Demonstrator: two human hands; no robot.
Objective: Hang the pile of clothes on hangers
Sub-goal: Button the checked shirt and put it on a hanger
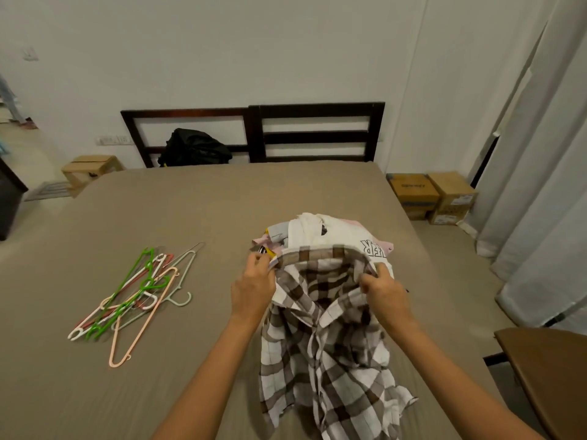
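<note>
A brown-and-white checked shirt (327, 338) hangs in front of me over the bed. My left hand (254, 287) grips its collar on the left, and my right hand (386, 293) grips the collar on the right. Behind the shirt lies the pile of clothes (330, 231), mostly white and pink, one piece with black letters. To the left, a heap of several plastic hangers (136, 296) in green, white, peach, red and grey rests on the sheet.
The bed (158, 223) has a taupe sheet and a dark slatted headboard (314, 134). A black bag (195, 147) leans against it. Cardboard boxes (433, 196) stand on the floor at right, curtains (540, 185) beyond. A brown table corner (552, 369) juts in at lower right.
</note>
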